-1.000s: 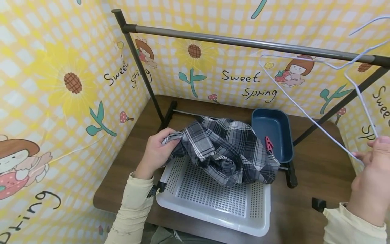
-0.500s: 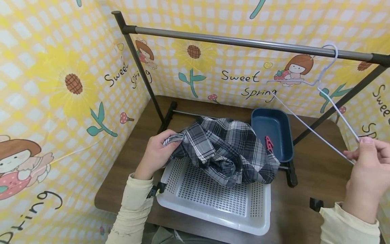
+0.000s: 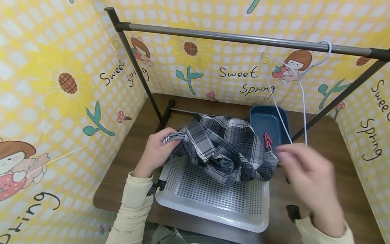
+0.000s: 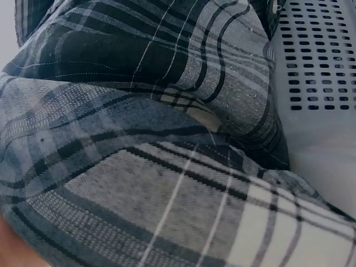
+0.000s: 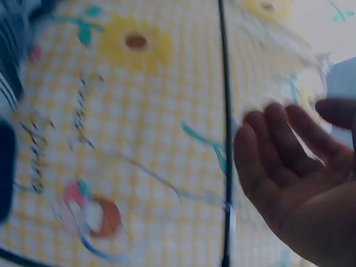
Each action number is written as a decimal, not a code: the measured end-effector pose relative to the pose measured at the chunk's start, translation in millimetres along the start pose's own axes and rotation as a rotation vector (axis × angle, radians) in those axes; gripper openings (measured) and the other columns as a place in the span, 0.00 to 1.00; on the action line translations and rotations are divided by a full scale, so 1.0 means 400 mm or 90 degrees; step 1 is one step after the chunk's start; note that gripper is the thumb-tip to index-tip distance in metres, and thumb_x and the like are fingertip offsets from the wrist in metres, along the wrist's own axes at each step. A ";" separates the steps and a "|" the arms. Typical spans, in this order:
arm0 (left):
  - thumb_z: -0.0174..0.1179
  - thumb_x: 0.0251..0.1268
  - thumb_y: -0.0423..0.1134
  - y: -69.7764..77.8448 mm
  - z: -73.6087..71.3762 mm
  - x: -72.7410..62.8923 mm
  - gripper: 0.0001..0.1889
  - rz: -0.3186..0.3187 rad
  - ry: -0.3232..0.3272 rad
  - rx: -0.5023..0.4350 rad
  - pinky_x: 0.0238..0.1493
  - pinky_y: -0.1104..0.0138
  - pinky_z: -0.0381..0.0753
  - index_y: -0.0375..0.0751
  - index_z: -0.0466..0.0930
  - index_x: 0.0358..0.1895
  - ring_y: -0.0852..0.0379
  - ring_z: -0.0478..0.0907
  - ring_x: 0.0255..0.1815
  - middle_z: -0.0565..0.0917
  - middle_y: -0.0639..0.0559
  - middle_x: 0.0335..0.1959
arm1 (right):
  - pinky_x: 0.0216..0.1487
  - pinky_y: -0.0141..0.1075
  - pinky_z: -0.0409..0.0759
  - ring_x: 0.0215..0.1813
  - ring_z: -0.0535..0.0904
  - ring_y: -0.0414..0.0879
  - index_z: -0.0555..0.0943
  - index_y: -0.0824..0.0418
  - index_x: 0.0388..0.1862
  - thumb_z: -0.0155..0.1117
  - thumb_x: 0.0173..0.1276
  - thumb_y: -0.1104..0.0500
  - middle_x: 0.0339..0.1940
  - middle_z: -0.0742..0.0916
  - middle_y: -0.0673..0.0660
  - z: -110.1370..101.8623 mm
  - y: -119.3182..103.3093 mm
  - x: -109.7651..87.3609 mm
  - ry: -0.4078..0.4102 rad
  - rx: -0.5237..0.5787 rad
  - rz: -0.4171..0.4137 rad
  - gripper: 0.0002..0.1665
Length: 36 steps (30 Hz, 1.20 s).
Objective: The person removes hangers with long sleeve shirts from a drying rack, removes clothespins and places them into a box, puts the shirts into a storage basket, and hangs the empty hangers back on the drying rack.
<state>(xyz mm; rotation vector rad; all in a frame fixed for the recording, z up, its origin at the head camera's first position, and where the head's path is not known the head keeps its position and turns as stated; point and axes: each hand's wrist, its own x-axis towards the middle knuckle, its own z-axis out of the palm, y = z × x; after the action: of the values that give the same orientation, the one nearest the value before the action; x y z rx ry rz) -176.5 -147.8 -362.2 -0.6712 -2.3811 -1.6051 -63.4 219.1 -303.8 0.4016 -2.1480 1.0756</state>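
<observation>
A crumpled grey, black and white plaid shirt lies over the back of the white perforated basket. My left hand grips a fold at the shirt's left end; its cloth fills the left wrist view. A white wire hanger hangs by its hook from the rack's top rod. My right hand, blurred by motion, is just right of the shirt and below the hanger. In the right wrist view its fingers are loosely bent, with nothing held.
Behind the basket at the right stands a dark blue tub, with pink clothespins at its near side. The rack's slanted right post rises behind the hanger. Patterned cloth walls enclose the brown table at left and back.
My right hand has hooked the hanger onto the rod, let it go and moved left toward the shirt. The hanger has swung down. My left hand keeps its grip on the shirt.
</observation>
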 end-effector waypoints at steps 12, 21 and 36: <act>0.65 0.66 0.29 -0.002 -0.026 -0.018 0.02 -0.018 -0.012 0.000 0.28 0.65 0.71 0.40 0.84 0.37 0.54 0.71 0.25 0.78 0.53 0.26 | 0.52 0.54 0.80 0.53 0.80 0.58 0.84 0.58 0.57 0.53 0.58 0.81 0.52 0.83 0.61 0.193 0.110 -0.045 -0.562 -0.184 0.011 0.33; 0.66 0.66 0.32 -0.006 -0.031 -0.021 0.02 0.008 -0.038 0.028 0.29 0.65 0.73 0.39 0.84 0.38 0.56 0.72 0.25 0.80 0.55 0.28 | 0.47 0.52 0.82 0.47 0.84 0.56 0.85 0.62 0.51 0.59 0.62 0.75 0.45 0.88 0.58 0.226 0.123 -0.049 -0.544 -0.241 0.018 0.21; 0.55 0.70 0.32 0.009 -0.044 -0.019 0.28 -0.060 -0.128 0.211 0.51 0.51 0.76 0.50 0.66 0.72 0.49 0.78 0.52 0.78 0.48 0.57 | 0.51 0.58 0.79 0.58 0.80 0.63 0.85 0.67 0.46 0.72 0.55 0.74 0.50 0.87 0.64 0.152 0.029 0.024 -0.347 -0.332 -0.140 0.18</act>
<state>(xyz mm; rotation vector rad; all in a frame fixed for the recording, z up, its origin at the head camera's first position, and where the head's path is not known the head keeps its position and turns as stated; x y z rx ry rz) -169.8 -164.8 -355.1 -0.6879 -2.7728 -1.1762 -103.6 178.1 -329.0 0.7155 -2.6659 0.2654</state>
